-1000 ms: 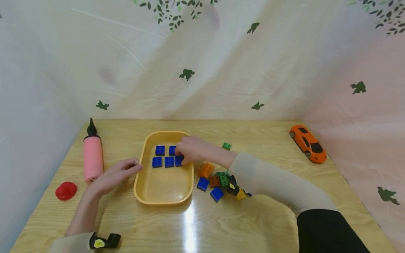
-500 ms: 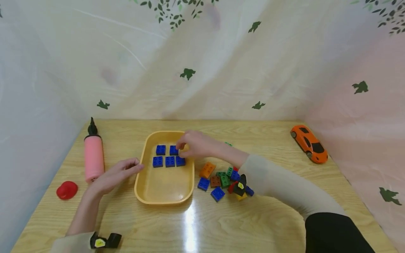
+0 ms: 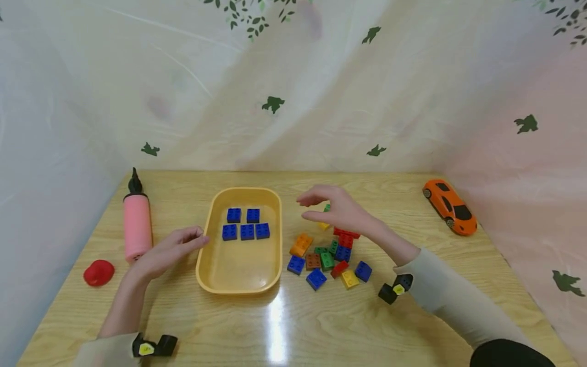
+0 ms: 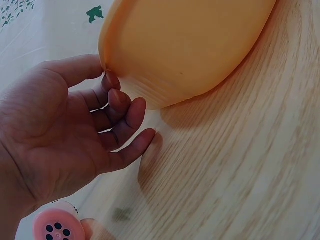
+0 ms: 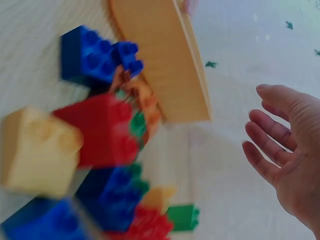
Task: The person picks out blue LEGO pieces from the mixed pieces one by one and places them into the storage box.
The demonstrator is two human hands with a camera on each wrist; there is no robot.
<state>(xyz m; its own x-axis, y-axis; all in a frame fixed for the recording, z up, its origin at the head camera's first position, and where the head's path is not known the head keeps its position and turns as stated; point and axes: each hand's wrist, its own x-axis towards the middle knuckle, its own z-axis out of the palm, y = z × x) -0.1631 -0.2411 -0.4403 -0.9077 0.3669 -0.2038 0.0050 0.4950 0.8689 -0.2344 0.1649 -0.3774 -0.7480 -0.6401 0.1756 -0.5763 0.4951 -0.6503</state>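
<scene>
A yellow tray (image 3: 236,267) stands left of the table's middle, holding several blue toy bricks (image 3: 247,232) in two rows, studs up. My left hand (image 3: 171,250) is at its left rim; in the left wrist view the thumb and curled fingertips pinch the tray's edge (image 4: 175,60). To the right of the tray, my right hand (image 3: 341,208) hovers with nothing in it, thumb and fingers spread apart. Below it lies a loose pile of bricks, among them an orange brick (image 3: 301,244), a blue brick (image 3: 316,279) and a yellow brick (image 3: 350,279).
A pink hand pump (image 3: 137,224) with a black nozzle and a red rounded object (image 3: 98,272) lie at the left. An orange toy car (image 3: 449,207) rests at the far right. A patterned cloth (image 3: 293,102) encloses the back and sides of the wooden table (image 3: 229,331).
My right hand has let go of a blue brick in the tray and moved right, over the pile. The left hand stays at the rim.
</scene>
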